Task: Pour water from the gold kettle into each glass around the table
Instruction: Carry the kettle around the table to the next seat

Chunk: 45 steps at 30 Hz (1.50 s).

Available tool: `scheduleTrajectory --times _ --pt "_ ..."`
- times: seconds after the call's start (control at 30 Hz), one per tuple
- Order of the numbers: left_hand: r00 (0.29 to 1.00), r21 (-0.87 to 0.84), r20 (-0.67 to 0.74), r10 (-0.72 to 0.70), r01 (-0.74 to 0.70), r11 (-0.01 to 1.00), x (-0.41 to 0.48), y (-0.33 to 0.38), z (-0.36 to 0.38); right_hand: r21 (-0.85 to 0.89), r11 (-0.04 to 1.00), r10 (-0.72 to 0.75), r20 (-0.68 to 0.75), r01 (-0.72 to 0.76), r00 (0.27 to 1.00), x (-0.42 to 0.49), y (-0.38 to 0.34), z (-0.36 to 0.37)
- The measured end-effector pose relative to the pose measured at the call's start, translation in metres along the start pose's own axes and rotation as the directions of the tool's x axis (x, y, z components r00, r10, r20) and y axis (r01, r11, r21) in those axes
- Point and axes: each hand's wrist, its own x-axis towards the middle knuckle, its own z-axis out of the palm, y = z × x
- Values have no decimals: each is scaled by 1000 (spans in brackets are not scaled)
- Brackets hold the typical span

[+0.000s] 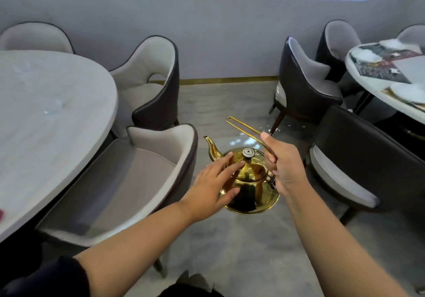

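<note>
Kettle (250,193) above floor (241,250) by pale table (57,136): right hand (282,165) around handle (243,127), left hand (213,181) flat on body.

The gold kettle (250,193) is polished and round-bodied, with a lid topped by a silver patterned knob (248,152). It hangs roughly upright just below the right hand (284,168), which grips the lower end of its thin wire loop handle (243,127), while the left hand (213,181) lies with straight fingers on the lid and shoulder. Its curved spout (211,146) points up and away on the side opposite the grip, and well to the left of the grip two blurred clear glasses (54,107) stand on the pale round table (57,158).
</note>
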Motion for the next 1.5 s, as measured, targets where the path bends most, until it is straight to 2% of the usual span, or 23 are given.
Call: scheduleTrajectory --times 0.27,0.6,0.93,1.1,1.37,1.5 --pt "1000 32 3 9 -9 999 99 -39 11 13 1000 22 15 -22 1000 105 9 -22" --pt "991 44 -132 -19 25 999 237 -112 -19 14 1000 -3 144 1 990 272 -16 -1" --pt "960 105 -240 -143 172 980 344 -197 -47 18 999 30 299 -37 954 433 -18 42" --pt "905 95 -358 -230 280 955 385 -239 -60 -15 1000 17 483 -11 875 512 -19 76" --pt "738 -25 -520 -430 490 871 418 -295 -90 -56 998 58 699 -27 713 607 -22 164" --pt "673 -25 -573 -467 555 831 413 -333 -111 -51 996 84 777 -70 624 638 -13 223"
